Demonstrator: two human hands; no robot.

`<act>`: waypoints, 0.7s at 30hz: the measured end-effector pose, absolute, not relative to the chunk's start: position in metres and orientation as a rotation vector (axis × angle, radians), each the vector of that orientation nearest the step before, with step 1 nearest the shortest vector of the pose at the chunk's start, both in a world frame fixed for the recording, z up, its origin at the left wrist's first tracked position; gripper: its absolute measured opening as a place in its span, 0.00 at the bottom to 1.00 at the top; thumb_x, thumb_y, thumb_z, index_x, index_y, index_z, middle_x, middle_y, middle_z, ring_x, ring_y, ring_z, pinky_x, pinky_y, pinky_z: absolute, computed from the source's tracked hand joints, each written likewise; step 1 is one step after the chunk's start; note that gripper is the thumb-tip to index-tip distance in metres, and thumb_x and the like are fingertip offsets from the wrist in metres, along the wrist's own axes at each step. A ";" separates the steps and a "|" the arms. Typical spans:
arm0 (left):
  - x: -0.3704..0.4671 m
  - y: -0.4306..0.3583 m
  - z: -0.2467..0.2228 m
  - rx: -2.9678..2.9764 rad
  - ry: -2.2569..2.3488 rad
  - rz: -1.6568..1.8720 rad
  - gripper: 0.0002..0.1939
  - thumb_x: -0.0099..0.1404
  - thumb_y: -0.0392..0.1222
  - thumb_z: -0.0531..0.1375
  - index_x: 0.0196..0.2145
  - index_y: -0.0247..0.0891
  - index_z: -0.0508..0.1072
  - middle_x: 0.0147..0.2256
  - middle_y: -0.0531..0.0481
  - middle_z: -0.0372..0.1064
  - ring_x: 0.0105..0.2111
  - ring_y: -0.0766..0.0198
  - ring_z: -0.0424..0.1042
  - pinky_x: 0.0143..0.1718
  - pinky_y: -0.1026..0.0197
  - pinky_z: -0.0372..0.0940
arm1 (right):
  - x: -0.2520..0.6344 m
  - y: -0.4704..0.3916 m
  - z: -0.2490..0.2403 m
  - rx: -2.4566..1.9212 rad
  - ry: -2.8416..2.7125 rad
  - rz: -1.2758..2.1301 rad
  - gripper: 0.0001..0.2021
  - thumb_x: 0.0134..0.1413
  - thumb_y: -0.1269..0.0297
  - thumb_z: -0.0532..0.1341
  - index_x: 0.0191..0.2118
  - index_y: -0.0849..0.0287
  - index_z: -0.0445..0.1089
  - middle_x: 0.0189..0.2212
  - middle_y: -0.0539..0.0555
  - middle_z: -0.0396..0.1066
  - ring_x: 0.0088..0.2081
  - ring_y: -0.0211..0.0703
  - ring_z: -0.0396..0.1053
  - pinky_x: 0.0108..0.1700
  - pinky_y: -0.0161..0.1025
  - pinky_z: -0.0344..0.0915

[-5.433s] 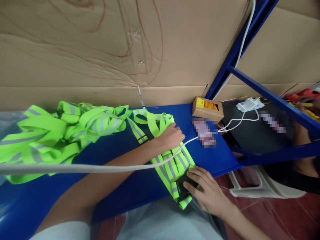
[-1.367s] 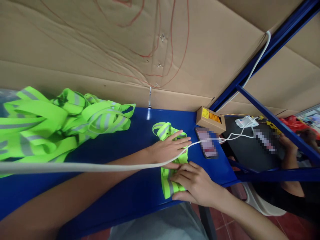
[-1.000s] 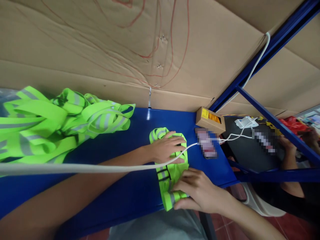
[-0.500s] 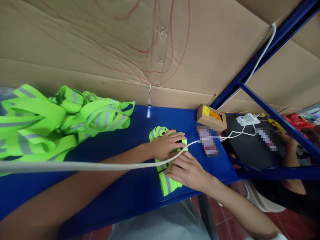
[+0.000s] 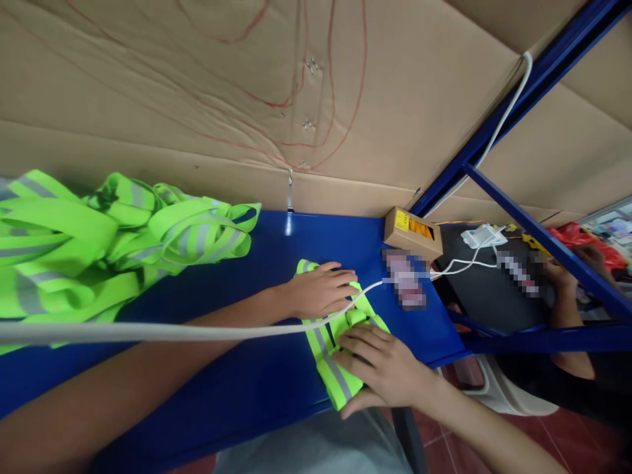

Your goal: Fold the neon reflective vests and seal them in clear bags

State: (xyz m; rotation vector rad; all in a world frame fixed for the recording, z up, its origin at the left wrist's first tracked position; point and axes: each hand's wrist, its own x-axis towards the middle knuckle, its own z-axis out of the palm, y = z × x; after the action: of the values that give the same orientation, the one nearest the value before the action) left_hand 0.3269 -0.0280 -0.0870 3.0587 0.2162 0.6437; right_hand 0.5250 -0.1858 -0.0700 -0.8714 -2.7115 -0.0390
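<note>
Head view: the green strap (image 5: 340,378) lies folded on the table (image 5: 309,237), by its front edge, right of the pile (image 5: 79,227); left hand (image 5: 323,289) rests flat on its far part, fingers spread, gripping nothing; right hand (image 5: 380,365) curls over its near part, whether gripping I cannot tell
</note>
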 end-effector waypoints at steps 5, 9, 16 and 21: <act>0.334 -0.035 -0.078 2.975 0.425 0.525 0.22 0.71 0.31 0.53 0.61 0.35 0.67 0.56 0.40 0.72 0.55 0.54 0.71 0.54 0.53 0.58 | 0.525 -0.189 -0.068 -0.832 -2.706 -0.007 0.35 0.57 0.33 0.61 0.55 0.61 0.70 0.47 0.60 0.76 0.52 0.49 0.71 0.58 0.47 0.67; 0.340 -0.036 -0.066 2.884 0.655 0.394 0.09 0.71 0.38 0.57 0.45 0.37 0.75 0.44 0.44 0.73 0.44 0.53 0.73 0.47 0.52 0.60 | 0.524 -0.193 -0.073 -0.866 -2.681 0.008 0.35 0.56 0.32 0.61 0.53 0.60 0.70 0.47 0.60 0.76 0.52 0.50 0.72 0.56 0.47 0.68; 0.337 -0.036 -0.060 3.190 0.824 0.476 0.11 0.70 0.28 0.52 0.43 0.33 0.73 0.42 0.38 0.72 0.45 0.48 0.71 0.52 0.44 0.58 | 0.522 -0.193 -0.075 -0.828 -2.688 0.021 0.36 0.56 0.32 0.61 0.54 0.61 0.70 0.47 0.60 0.76 0.52 0.51 0.72 0.57 0.47 0.68; 0.331 -0.024 -0.069 3.071 0.882 0.341 0.07 0.74 0.36 0.55 0.46 0.36 0.72 0.37 0.44 0.74 0.37 0.55 0.75 0.39 0.55 0.61 | 0.521 -0.193 -0.074 -0.816 -2.639 0.012 0.36 0.57 0.32 0.60 0.55 0.61 0.70 0.46 0.58 0.77 0.51 0.49 0.72 0.57 0.46 0.67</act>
State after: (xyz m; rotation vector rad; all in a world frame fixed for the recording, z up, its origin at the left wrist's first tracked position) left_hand 0.3309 -0.0237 -0.0687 3.0707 0.8816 0.3412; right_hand 0.5206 -0.1925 -0.0743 -0.8162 -2.6390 0.0116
